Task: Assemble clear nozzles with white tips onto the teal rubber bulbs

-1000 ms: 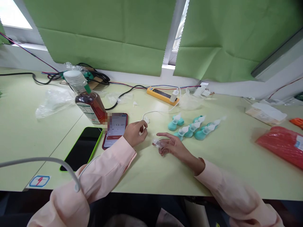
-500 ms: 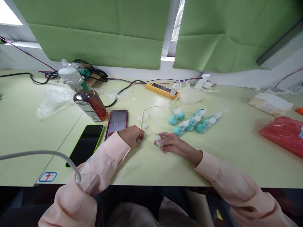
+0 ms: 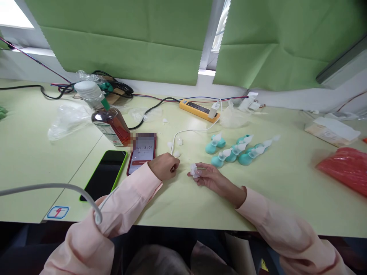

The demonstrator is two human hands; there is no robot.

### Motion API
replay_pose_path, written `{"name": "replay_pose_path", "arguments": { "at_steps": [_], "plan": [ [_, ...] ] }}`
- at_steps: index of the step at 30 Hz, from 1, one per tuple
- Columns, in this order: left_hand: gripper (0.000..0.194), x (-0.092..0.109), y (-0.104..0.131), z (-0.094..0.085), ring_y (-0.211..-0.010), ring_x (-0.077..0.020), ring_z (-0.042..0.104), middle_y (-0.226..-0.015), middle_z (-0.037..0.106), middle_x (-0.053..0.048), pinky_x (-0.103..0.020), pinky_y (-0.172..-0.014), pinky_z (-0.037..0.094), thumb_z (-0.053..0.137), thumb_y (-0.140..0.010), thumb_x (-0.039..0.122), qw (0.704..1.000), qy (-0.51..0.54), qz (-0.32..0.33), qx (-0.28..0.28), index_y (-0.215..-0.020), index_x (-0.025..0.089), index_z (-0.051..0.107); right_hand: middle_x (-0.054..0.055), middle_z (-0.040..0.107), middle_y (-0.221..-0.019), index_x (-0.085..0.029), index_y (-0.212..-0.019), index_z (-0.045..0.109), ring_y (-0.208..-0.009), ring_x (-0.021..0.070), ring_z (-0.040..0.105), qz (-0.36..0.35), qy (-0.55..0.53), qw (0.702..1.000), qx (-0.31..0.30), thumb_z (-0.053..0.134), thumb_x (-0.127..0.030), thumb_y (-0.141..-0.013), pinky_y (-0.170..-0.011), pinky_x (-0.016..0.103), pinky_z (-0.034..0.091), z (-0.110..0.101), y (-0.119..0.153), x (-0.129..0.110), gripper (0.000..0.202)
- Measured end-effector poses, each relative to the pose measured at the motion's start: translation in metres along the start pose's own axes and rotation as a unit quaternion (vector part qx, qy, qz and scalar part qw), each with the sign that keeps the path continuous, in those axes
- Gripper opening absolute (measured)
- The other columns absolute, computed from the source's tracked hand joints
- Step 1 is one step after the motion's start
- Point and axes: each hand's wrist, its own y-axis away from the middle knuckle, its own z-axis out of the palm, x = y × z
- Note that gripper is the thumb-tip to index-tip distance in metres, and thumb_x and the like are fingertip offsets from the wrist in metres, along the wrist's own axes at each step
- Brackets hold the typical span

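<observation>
My right hand [image 3: 210, 178] pinches a small translucent plastic piece [image 3: 195, 171] between thumb and fingers, just above the table. To its left, my left hand [image 3: 164, 166] is closed with the fingers curled under; whatever is in them, if anything, is hidden. Small whitish plastic pieces [image 3: 177, 154] lie just beyond the left hand, beside a white cable [image 3: 186, 131]. Several turquoise bulb-shaped pieces [image 3: 217, 161] with translucent tops lie grouped beyond the right hand.
A phone showing a timer [image 3: 142, 151] and a green-cased phone [image 3: 104, 173] lie left, near a bottle of brown liquid [image 3: 111, 126]. Behind stands a yellow power strip [image 3: 197, 110]. Rightward are a red plastic bag [image 3: 344, 166] and a tissue pack [image 3: 331, 131]. A grey cable [image 3: 57, 185] crosses my left arm.
My left hand has moved slightly right, closer to the right hand, with its fingers curled further in. The translucent piece in my right hand has turned a little. The whole view has shifted slightly.
</observation>
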Motion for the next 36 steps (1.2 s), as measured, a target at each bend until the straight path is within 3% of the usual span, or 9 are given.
{"name": "replay_pose_path", "arguments": {
  "at_steps": [2, 5, 7, 10, 14, 18, 25, 36],
  "plan": [
    [0.013, 0.004, 0.000, 0.001, -0.049, -0.0110, 0.051, -0.051, 0.057, 0.000, -0.021, -0.049, 0.039, 0.049, -0.055, 0.006, 0.998, 0.044, 0.029, 0.016, -0.057, 0.014, 0.058, 0.007, 0.064, -0.079, -0.014, -0.086, 0.052, -0.057, 0.0081, 0.055, -0.005, 0.005, 1.000, -0.005, 0.063, -0.018, -0.066, -0.053, 0.021, 0.045, 0.000, 0.001, -0.001, 0.023],
    [0.009, 0.009, 0.000, 0.004, -0.050, -0.0102, 0.054, -0.055, 0.060, -0.002, -0.021, -0.052, 0.044, 0.055, -0.057, 0.009, 0.974, 0.213, 0.036, 0.067, -0.064, 0.011, 0.060, 0.005, 0.063, -0.077, -0.015, -0.087, 0.051, -0.060, 0.0104, 0.057, -0.028, 0.020, 0.999, 0.006, 0.064, -0.019, -0.064, -0.057, 0.024, 0.047, 0.000, 0.002, -0.002, 0.026],
    [0.015, 0.012, 0.000, 0.008, -0.055, -0.0120, 0.058, -0.061, 0.063, -0.005, -0.022, -0.055, 0.047, 0.060, -0.057, 0.014, 0.936, 0.341, -0.002, 0.083, -0.071, 0.009, 0.061, 0.004, 0.063, -0.074, -0.016, -0.089, 0.051, -0.062, 0.0122, 0.059, -0.048, 0.034, 0.998, 0.018, 0.065, -0.020, -0.063, -0.059, 0.027, 0.047, 0.000, 0.003, -0.001, 0.030],
    [0.022, 0.015, -0.001, 0.015, -0.062, -0.0152, 0.061, -0.066, 0.066, -0.007, -0.025, -0.061, 0.050, 0.067, -0.052, 0.017, 0.867, 0.491, -0.046, 0.063, -0.072, 0.008, 0.063, 0.002, 0.062, -0.071, -0.016, -0.090, 0.050, -0.064, 0.0140, 0.060, -0.065, 0.044, 0.996, 0.032, 0.066, -0.021, -0.062, -0.062, 0.030, 0.047, -0.001, 0.004, 0.001, 0.033],
    [0.023, 0.017, -0.002, 0.021, -0.054, -0.0149, 0.061, -0.058, 0.066, -0.005, -0.026, -0.057, 0.051, 0.073, -0.046, 0.018, 0.808, 0.582, -0.073, 0.058, -0.066, 0.008, 0.066, 0.001, 0.062, -0.068, -0.017, -0.089, 0.050, -0.060, 0.0135, 0.059, -0.070, 0.065, 0.995, 0.030, 0.066, -0.023, -0.062, -0.061, 0.030, 0.047, 0.000, 0.005, 0.002, 0.032],
    [0.020, 0.017, -0.003, 0.020, -0.044, -0.0106, 0.055, -0.048, 0.062, -0.002, -0.021, -0.048, 0.048, 0.073, -0.047, 0.018, 0.802, 0.590, -0.062, 0.067, -0.063, 0.009, 0.067, 0.001, 0.062, -0.065, -0.017, -0.090, 0.050, -0.056, 0.0119, 0.058, -0.069, 0.081, 0.994, 0.014, 0.065, -0.024, -0.064, -0.056, 0.027, 0.044, 0.001, 0.006, 0.001, 0.031],
    [0.025, 0.013, -0.004, 0.019, -0.054, -0.0131, 0.059, -0.061, 0.066, -0.005, -0.025, -0.056, 0.050, 0.072, -0.049, 0.020, 0.792, 0.606, -0.061, 0.035, -0.070, 0.009, 0.067, 0.000, 0.061, -0.065, -0.017, -0.090, 0.050, -0.056, 0.0116, 0.057, -0.066, 0.045, 0.997, 0.015, 0.066, -0.024, -0.062, -0.058, 0.027, 0.044, -0.002, 0.005, 0.002, 0.033],
    [0.027, 0.022, -0.001, 0.017, -0.047, -0.0107, 0.054, -0.051, 0.062, -0.004, -0.024, -0.051, 0.045, 0.069, -0.055, 0.027, 0.797, 0.599, -0.069, 0.048, -0.074, 0.007, 0.067, 0.000, 0.063, -0.063, -0.018, -0.086, 0.051, -0.053, 0.0122, 0.057, -0.139, 0.117, 0.980, 0.078, 0.067, -0.025, -0.060, -0.056, 0.030, 0.048, 0.003, 0.006, 0.005, 0.031]
  ]
}}
